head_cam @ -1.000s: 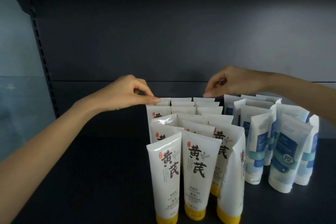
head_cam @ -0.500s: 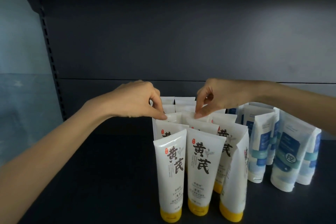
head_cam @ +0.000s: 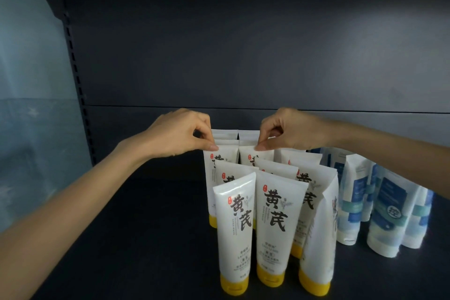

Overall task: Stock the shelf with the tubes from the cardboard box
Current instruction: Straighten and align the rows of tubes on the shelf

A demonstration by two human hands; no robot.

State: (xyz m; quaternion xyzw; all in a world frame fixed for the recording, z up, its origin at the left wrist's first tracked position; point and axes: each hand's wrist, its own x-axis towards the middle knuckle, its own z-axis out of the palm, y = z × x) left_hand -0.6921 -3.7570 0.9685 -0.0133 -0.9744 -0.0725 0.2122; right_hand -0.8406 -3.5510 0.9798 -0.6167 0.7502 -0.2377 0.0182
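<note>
Several white tubes with yellow caps [head_cam: 277,231] stand cap-down in rows on the dark shelf [head_cam: 146,238]. My left hand [head_cam: 180,135] pinches the top edge of a tube in the left column [head_cam: 220,157], a few rows back. My right hand [head_cam: 289,131] pinches the top edge of the neighbouring tube [head_cam: 255,156] in the middle column. The front right tube [head_cam: 321,234] leans and is turned sideways. The cardboard box is out of view.
Several white tubes with blue labels [head_cam: 387,212] stand to the right of the yellow-capped group. A dark back panel [head_cam: 243,56] closes the shelf behind. A slotted upright [head_cam: 75,75] runs down the left side, with a pale wall beyond it.
Both hands have come forward from the rearmost row and closer together. Each now pinches a tube top nearer the front.
</note>
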